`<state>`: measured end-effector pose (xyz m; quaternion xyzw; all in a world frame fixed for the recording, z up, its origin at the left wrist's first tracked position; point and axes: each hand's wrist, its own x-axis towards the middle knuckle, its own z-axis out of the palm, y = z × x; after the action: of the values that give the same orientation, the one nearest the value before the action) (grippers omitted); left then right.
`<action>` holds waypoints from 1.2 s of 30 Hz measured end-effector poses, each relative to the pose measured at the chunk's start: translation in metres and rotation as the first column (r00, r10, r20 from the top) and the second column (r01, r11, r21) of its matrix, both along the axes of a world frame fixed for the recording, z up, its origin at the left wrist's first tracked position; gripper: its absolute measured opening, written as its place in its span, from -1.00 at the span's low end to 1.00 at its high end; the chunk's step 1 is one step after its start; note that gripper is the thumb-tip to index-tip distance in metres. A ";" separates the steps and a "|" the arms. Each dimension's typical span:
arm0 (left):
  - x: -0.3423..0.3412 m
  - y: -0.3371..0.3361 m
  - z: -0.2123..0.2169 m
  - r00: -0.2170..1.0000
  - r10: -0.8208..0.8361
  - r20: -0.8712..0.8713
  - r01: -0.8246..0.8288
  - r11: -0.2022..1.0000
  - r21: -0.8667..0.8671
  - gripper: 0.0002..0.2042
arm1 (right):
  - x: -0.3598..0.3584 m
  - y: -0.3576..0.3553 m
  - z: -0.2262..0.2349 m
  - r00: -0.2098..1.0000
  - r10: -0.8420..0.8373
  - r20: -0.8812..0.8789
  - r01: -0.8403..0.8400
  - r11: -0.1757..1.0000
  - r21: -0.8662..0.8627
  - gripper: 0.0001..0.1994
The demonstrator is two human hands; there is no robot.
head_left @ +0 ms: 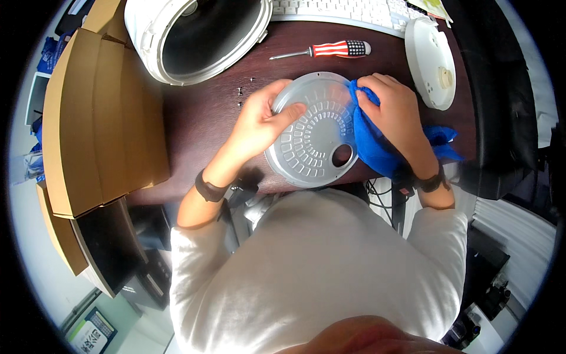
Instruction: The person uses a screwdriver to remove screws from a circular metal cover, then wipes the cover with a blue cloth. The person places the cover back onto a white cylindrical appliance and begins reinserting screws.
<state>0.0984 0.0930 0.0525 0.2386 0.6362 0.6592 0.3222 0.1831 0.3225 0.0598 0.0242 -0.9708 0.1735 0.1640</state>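
Lying flat on the dark wooden tabletop, at its near edge, a round grey metal plate with rings of small slots and one larger round hole sits between the two hands. The left hand rests on the plate's left rim, fingers close together and stretched inward over the slotted surface, the thumb curled around the upper-left edge, so the plate lies under and just right of them. The right hand presses a blue cloth against the plate's right rim; its fingers are bunched down on the cloth, clamped on the fabric, and the plate lies just left of them, touching the cloth. The rest of the cloth trails under the right wrist toward the tabletop's right side. Both wrists wear dark bands.

Just beyond the left fingers, a few small dark screws lie on the wood. Farther out, past both hands, a screwdriver with a red-and-white striped handle lies sideways. Beyond the right hand stands a white round lid part. Farther left, a white cooker body lies tipped, its dark inside showing, beside cardboard boxes. A white keyboard lies farthest off.
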 end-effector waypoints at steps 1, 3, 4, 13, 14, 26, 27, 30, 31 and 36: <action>0.000 0.000 0.000 1.000 0.001 -0.007 -0.001 1.000 -0.007 -0.77 | 0.001 0.000 0.000 1.000 -0.007 -0.003 0.007 1.000 -0.002 -0.88; 0.000 -0.001 0.001 1.000 0.000 -0.021 -0.001 1.000 -0.023 -0.80 | 0.001 -0.003 0.001 1.000 -0.025 -0.010 0.025 1.000 -0.010 -0.88; -0.001 -0.001 0.003 1.000 -0.008 -0.001 0.008 1.000 -0.029 -0.79 | 0.000 -0.005 0.001 0.999 -0.018 -0.040 0.018 1.000 -0.012 -0.88; -0.001 0.001 0.004 0.997 0.055 -0.045 -0.055 0.998 0.006 -0.77 | -0.017 -0.010 0.007 0.989 -0.017 -0.145 0.018 1.000 0.007 -0.88; -0.001 0.000 0.004 0.994 0.090 -0.055 -0.089 0.996 0.022 -0.77 | -0.015 -0.004 0.001 0.988 -0.028 -0.149 0.027 1.000 -0.013 -0.87; -0.001 -0.002 0.000 0.868 0.470 -0.159 -0.426 0.871 0.246 -0.69 | -0.002 -0.010 -0.008 0.963 -0.249 -0.101 0.230 0.959 -0.168 -0.84; 0.000 -0.002 -0.001 0.850 0.499 -0.167 -0.448 0.853 0.270 -0.69 | -0.002 -0.012 -0.009 0.957 -0.266 -0.114 0.244 0.953 -0.178 -0.84; 0.001 -0.002 -0.004 0.814 0.564 -0.136 -0.500 0.801 0.330 -0.68 | -0.002 -0.019 -0.015 0.948 -0.278 -0.156 0.244 0.948 -0.204 -0.85; 0.001 -0.002 -0.005 0.798 0.588 -0.136 -0.517 0.782 0.347 -0.68 | -0.002 -0.022 -0.015 0.950 -0.279 -0.142 0.248 0.947 -0.203 -0.85; 0.003 0.001 -0.002 0.724 0.681 -0.113 -0.564 0.678 0.472 -0.70 | 0.003 -0.042 -0.018 0.964 -0.227 -0.136 0.192 0.954 -0.230 -0.85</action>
<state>0.1015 0.0936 0.0503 0.1570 0.5668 0.8054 -0.0743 0.1860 0.2803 0.0419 -0.0833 -0.9270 0.2564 0.2609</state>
